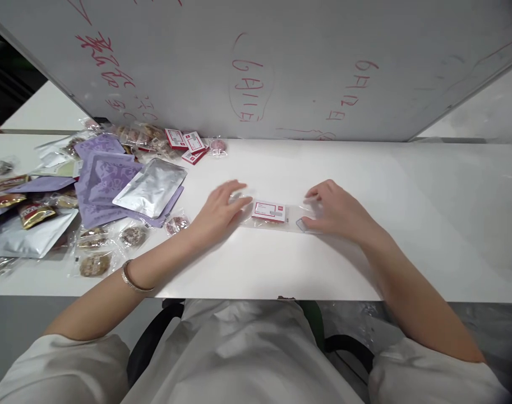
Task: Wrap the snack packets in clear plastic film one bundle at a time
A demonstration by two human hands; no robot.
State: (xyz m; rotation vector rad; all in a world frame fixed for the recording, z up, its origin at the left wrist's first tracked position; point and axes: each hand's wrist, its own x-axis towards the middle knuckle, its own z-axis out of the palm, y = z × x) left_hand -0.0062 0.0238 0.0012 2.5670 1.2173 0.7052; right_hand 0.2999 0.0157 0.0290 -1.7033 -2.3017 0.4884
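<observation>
A clear plastic bag [294, 214] lies flat on the white table in front of me. Inside or on it is a small white card box [269, 211] with a red border and print; which of the two I cannot tell. My left hand [224, 207] rests by the bag's left end, fingers apart and slightly blurred, the tips close to the plastic. At the right end, my right hand [337, 210] has thumb and fingers spread apart around the plastic, with a small printed outline near the thumb. Neither hand clearly grips anything.
Purple patterned pouches [106, 179], a silver pouch [151, 188], gold-brown packets [36, 212] and wrapped cookies [95, 264] are piled at the left. More red-edged boxes [192, 145] lie behind. A whiteboard [298, 67] with red writing borders the table's [428, 224] back.
</observation>
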